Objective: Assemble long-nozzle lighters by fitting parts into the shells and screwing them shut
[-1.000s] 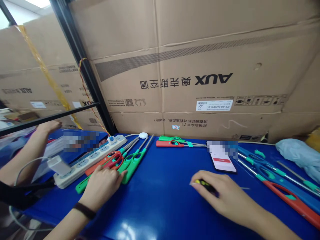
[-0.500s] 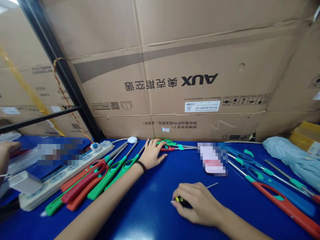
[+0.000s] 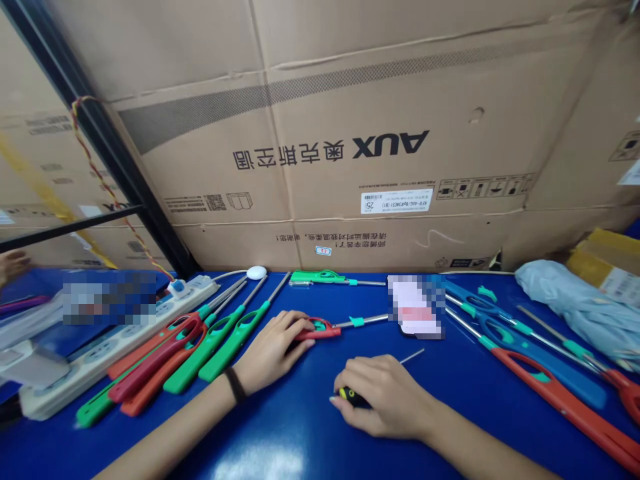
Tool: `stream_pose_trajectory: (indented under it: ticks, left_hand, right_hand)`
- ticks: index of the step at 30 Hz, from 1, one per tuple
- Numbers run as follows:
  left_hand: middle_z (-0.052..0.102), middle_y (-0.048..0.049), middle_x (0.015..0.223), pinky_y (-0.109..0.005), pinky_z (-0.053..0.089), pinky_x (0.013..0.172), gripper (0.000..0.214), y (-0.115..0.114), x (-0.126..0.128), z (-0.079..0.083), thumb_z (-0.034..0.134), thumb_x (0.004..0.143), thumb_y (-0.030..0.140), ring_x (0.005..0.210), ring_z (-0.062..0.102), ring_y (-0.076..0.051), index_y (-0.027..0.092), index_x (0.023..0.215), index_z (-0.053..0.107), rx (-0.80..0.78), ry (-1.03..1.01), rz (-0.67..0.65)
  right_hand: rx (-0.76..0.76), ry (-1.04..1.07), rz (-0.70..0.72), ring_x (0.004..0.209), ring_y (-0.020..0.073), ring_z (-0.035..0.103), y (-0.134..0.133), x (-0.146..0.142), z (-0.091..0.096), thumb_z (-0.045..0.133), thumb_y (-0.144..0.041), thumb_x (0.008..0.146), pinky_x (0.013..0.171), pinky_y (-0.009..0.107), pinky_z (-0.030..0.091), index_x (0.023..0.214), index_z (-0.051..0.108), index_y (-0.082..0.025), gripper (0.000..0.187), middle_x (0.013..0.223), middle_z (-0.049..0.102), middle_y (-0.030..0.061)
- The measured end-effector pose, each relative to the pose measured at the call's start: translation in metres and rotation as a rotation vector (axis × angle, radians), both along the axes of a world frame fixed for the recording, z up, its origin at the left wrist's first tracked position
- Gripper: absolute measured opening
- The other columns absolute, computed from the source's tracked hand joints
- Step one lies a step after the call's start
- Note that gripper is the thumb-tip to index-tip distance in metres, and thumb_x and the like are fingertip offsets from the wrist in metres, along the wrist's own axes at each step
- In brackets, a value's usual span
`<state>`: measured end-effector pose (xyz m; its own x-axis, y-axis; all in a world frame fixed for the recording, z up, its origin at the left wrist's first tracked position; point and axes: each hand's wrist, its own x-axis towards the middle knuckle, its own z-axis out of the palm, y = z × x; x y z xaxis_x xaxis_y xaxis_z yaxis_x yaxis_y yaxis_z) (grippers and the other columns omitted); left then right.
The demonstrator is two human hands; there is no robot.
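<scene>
My left hand (image 3: 275, 350) is closed around the handle of a red long-nosed lighter (image 3: 327, 330), whose metal tube points right across the blue table; part of the handle is hidden by the fingers. In my right hand (image 3: 387, 400) is a screwdriver (image 3: 352, 397) with a black and yellow handle, its thin shaft sticking out beyond the knuckles. Behind my left hand, a green long-nosed lighter (image 3: 317, 276) lies against the cardboard. A phone (image 3: 417, 310), partly blurred out, rests beyond my right hand, near the red lighter's tip.
Several red and green lighters (image 3: 220, 347) lie at left, beside a white power strip (image 3: 105, 353). Blue and red lighters (image 3: 540, 380) lie at right, near a grey-blue plastic bag (image 3: 575, 307). A cardboard sheet (image 3: 320, 133) walls the back. Another person's hand (image 3: 14, 265) shows far left.
My left hand has come back from the rear of the table with the red lighter, leaving the green one behind. My right hand keeps the screwdriver. The view has shifted slightly.
</scene>
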<state>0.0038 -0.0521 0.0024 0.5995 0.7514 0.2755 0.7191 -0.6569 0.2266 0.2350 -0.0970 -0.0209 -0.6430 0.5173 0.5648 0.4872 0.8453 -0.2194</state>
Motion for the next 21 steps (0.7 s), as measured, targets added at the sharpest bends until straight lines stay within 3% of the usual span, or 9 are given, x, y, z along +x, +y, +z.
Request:
stream_pose_trajectory:
  ticks: [4,7,12,16,19,21]
  left_hand:
    - [0.056,-0.0057,0.118,-0.039,0.046,0.092,0.021,-0.034,-0.006,0.002,0.049,0.093,0.032,0.104,0.055,-0.022,0.024,0.110,0.059,-0.071,-0.013,-0.004]
    - [0.058,-0.0040,0.118,-0.036,0.047,0.092,0.021,-0.046,-0.001,0.002,0.050,0.093,0.029,0.104,0.056,-0.020,0.028,0.111,0.061,-0.086,-0.037,-0.060]
    - [0.062,-0.0014,0.116,-0.037,0.048,0.088,0.020,-0.033,0.021,-0.005,0.054,0.091,0.025,0.099,0.060,-0.019,0.031,0.108,0.064,0.008,-0.074,-0.154]
    - [0.065,-0.0021,0.115,-0.036,0.049,0.088,0.018,-0.019,0.036,-0.012,0.054,0.091,0.018,0.100,0.062,-0.018,0.026,0.104,0.063,0.175,-0.168,-0.210]
    - [0.068,-0.0035,0.106,-0.034,0.048,0.093,0.009,-0.018,0.038,-0.014,0.056,0.089,0.015,0.097,0.064,-0.016,0.020,0.095,0.061,0.244,-0.233,-0.294]
    - [0.070,-0.0031,0.097,-0.034,0.047,0.096,0.005,-0.020,0.036,-0.013,0.059,0.087,0.015,0.090,0.065,-0.014,0.017,0.090,0.058,0.237,-0.259,-0.352]
  right_hand:
    - [0.130,0.049,-0.013,0.059,0.0132,0.060,-0.002,0.006,0.007,0.054,-0.036,0.088,0.053,0.023,0.040,0.081,0.061,-0.019,0.020,0.069,0.065,-0.0004]
    - [0.043,0.005,-0.119,0.066,0.0144,0.064,-0.005,0.016,0.012,0.056,-0.035,0.088,0.055,0.024,0.044,0.092,0.061,-0.020,0.017,0.085,0.067,0.0012]
    - [-0.170,-0.094,-0.293,0.073,0.0178,0.067,-0.008,0.030,0.012,0.062,-0.042,0.084,0.058,0.028,0.048,0.103,0.060,-0.024,0.027,0.097,0.066,0.0004]
    - [-0.214,-0.173,-0.292,0.072,0.0169,0.066,-0.002,0.036,0.012,0.059,-0.027,0.087,0.057,0.026,0.046,0.092,0.062,-0.023,0.007,0.086,0.066,-0.0007]
    - [-0.235,-0.184,-0.295,0.076,0.0173,0.066,0.002,0.042,0.014,0.059,-0.017,0.085,0.060,0.026,0.047,0.093,0.062,-0.023,0.010,0.086,0.067,-0.0003]
    - [-0.268,-0.158,-0.293,0.082,0.0184,0.067,0.003,0.047,0.017,0.063,-0.022,0.083,0.066,0.027,0.049,0.097,0.062,-0.024,0.015,0.091,0.068,0.0002]
